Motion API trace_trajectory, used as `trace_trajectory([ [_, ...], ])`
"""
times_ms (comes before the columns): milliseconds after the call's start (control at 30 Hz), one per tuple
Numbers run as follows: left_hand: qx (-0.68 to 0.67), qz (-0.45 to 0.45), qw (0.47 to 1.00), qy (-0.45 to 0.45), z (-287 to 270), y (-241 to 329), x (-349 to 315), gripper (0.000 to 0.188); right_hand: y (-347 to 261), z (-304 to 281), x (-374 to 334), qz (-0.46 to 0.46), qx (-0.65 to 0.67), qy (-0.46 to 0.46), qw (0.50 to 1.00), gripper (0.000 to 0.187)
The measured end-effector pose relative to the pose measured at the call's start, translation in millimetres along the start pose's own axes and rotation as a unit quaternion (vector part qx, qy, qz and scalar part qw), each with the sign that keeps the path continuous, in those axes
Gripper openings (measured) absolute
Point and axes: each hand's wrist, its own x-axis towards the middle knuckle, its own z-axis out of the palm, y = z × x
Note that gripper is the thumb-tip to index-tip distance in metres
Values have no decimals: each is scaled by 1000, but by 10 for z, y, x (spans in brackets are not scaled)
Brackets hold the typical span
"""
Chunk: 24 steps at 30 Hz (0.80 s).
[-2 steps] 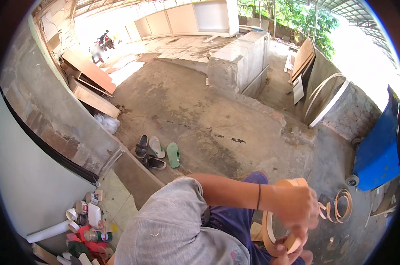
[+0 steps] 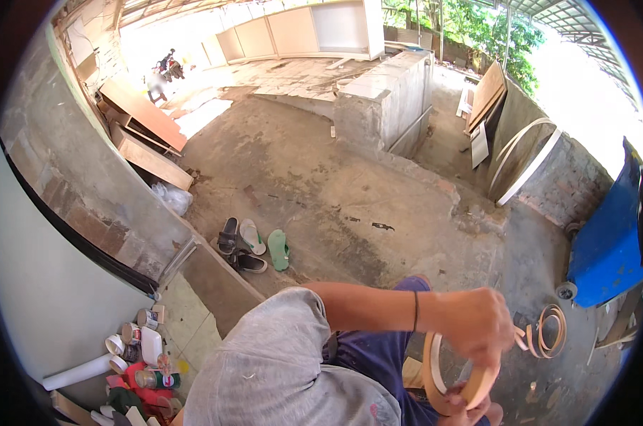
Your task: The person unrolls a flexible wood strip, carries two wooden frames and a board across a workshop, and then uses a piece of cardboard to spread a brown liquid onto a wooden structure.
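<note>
A coil of pale tan, wood-coloured banding strip point(image 2: 431, 366) is held in front of my knees, low on the right. My left hand point(image 2: 481, 326), at the end of an arm with a dark band on its wrist, curls down onto the upper right of the coil. Its fingers are closed about the strip, though the fingertips are partly hidden. At the coil's lower edge my right hand point(image 2: 465, 412) grips the strip between thumb and fingers, mostly cut by the lower border. A loose curled length of the same strip point(image 2: 553, 332) trails on the floor beyond my left hand.
Sandals point(image 2: 279, 250) stand on the concrete floor. Jars point(image 2: 149, 318) and a red cloth point(image 2: 142, 376) lie at lower left. A blue wheeled bin point(image 2: 605, 234) stands at right. Boards point(image 2: 144, 113) lean by the left wall; a concrete block point(image 2: 385, 96) rises ahead.
My left hand has shifted slightly up, its wrist turning over the coil. The strip loop that showed above that hand is no longer visible. The right hand stays at the coil's lower edge.
</note>
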Motion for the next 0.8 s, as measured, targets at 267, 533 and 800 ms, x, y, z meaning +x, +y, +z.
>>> trace_trajectory([
  [267,-457,-504,616,396,652,250,-439,49,-303,-139,-1,-131,16,59,990,55],
  [533,-57,-121,989,64,-224,29,-31,42,-196,248,108,-70,31,-33,997,47],
  [800,26,78,997,2,-89,31,-35,51,-125,122,69,-8,42,13,999,28],
])
